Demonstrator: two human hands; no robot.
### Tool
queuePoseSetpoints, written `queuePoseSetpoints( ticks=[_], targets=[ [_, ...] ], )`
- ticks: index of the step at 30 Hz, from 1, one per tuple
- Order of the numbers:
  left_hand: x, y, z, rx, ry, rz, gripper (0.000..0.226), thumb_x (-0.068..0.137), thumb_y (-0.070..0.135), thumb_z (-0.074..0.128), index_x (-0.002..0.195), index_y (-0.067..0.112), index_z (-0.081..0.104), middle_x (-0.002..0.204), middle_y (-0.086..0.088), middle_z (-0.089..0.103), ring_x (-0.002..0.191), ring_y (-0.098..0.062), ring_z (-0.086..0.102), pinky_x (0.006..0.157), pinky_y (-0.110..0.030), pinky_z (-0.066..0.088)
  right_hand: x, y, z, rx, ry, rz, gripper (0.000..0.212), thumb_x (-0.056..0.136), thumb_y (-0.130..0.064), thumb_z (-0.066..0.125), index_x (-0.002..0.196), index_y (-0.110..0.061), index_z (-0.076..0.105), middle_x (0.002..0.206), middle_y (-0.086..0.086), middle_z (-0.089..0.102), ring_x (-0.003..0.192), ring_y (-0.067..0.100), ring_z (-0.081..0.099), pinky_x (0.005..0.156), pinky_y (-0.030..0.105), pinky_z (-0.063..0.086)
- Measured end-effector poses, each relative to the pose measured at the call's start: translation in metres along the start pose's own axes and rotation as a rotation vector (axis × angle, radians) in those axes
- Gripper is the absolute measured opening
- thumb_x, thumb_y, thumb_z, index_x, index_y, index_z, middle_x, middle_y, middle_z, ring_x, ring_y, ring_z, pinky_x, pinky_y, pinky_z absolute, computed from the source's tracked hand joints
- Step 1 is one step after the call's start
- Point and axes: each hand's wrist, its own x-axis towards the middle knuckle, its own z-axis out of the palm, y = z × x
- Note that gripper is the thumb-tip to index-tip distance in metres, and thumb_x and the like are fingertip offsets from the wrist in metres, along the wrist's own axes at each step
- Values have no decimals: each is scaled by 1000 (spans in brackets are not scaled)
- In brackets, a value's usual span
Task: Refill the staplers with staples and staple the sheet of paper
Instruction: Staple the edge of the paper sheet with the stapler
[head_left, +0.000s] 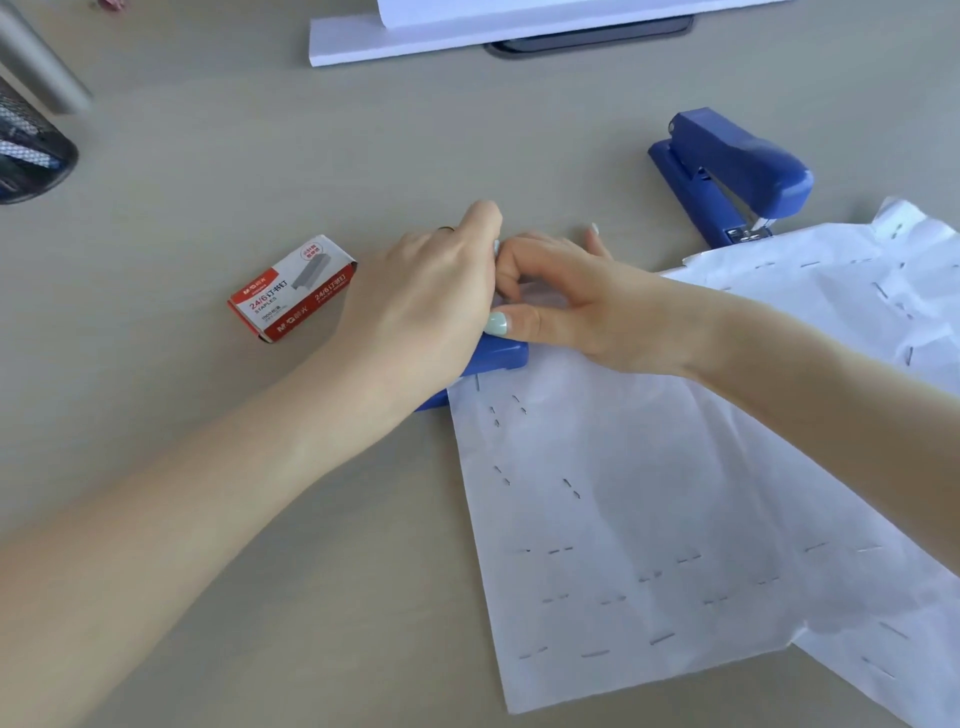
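A blue stapler (501, 356) lies mid-table, mostly covered by my two hands. My left hand (426, 296) rests on top of it with fingers curled down. My right hand (561, 301) meets it from the right, fingertips pinched at the stapler's top; what they pinch is hidden. A white sheet of paper (649, 519) with several staples in it lies under and in front of the stapler. A second blue stapler (737, 171) stands closed at the back right. A red and white staple box (293, 288) lies left of my left hand.
A second crumpled white sheet (857, 291) with staples lies at the right. A black mesh holder (26, 150) stands at the far left edge. A stack of white paper (415, 36) lies at the back over a dark oval cable slot (592, 39).
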Motion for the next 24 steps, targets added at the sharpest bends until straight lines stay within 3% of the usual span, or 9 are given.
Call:
queuePoseSetpoints(
  ticks=[5,8,11,13,15,19,21,24],
  targets=[
    [-1,-1,1,-82,-15,-16,8,94,14,31,87,12,32,60,0,38,54,-18,36,45,-33,20,2,0,-3,51,-34,-9,27,82,-46,56,77,-24,42,77,-26,51,83,-12,43,115,47,0],
    [-1,0,1,-157,10,-80,16,97,23,27,88,13,35,62,1,42,56,-16,38,48,-32,24,1,-1,-2,92,-7,-28,40,77,-57,55,98,-23,51,101,-23,63,97,-16,47,115,44,9],
    [-7,-1,-2,-292,181,-97,22,97,27,30,87,11,41,62,1,43,59,-19,40,55,-35,28,1,-7,-1,120,24,-4,45,87,-59,37,111,-25,55,116,-15,63,113,-10,44,115,40,10],
    [-15,0,-4,-371,328,-28,24,96,27,32,82,9,42,60,2,42,61,-23,38,59,-37,32,2,-7,0,134,105,36,41,96,-47,29,105,-20,59,110,-8,64,113,6,48,111,37,21],
    [-26,-1,-1,-301,412,81,27,94,29,34,78,9,45,62,2,46,62,-21,40,60,-35,32,4,-4,6,19,219,32,35,98,-36,31,83,-16,56,89,-1,59,97,23,48,97,36,34],
    [-45,-8,9,-53,379,199,41,90,43,31,80,11,54,68,-2,57,63,-26,51,62,-33,31,3,3,20,-245,356,5,29,90,-37,30,66,-23,37,72,-14,34,85,22,37,82,29,31],
    [-49,-16,13,67,357,210,45,88,51,33,81,12,55,69,-3,59,64,-28,54,64,-34,31,2,5,22,-267,390,-6,26,91,-34,35,65,-27,36,73,-14,34,85,21,35,81,27,29],
    [-48,-27,12,106,361,179,47,84,54,37,75,11,55,64,-3,57,62,-28,53,60,-30,32,-1,5,18,-260,389,-8,17,93,-17,42,76,-19,44,82,-3,43,86,23,39,80,29,32]
  ],
)
